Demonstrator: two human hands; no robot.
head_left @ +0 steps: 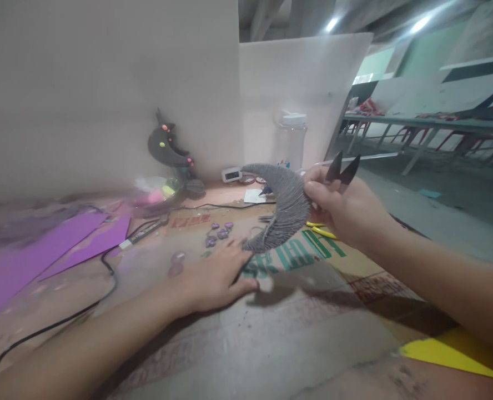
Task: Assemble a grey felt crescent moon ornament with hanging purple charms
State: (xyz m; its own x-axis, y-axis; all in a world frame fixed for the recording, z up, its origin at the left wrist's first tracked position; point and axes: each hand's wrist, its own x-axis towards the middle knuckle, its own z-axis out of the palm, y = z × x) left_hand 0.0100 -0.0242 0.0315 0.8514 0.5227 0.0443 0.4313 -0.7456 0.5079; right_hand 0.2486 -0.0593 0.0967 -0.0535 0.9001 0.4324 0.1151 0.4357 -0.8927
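My right hand [340, 203] grips a grey yarn-wrapped crescent [290, 208] by its outer curve, thumb in front, and holds it raised over the table. Two black pointed ear shapes [343, 169] stick up behind these fingers; whether they are joined to the crescent cannot be made out. My left hand [221, 272] lies low over the clear sheet [313, 333], palm down, fingers stretched and thumb apart. Its fingertips come close to the crescent's lower tip; contact is unclear. Small purple pieces [219, 233] lie just beyond it.
A dark crescent ornament [163, 147] with coloured dots stands at the back. Near it are a bowl [159, 197], a small white display [231, 174] and a lidded clear jar [292, 139]. Purple sheets [84, 244], a cutter knife [144, 232] and a black cable [55, 319] lie left; yellow-handled tool [323, 231] right.
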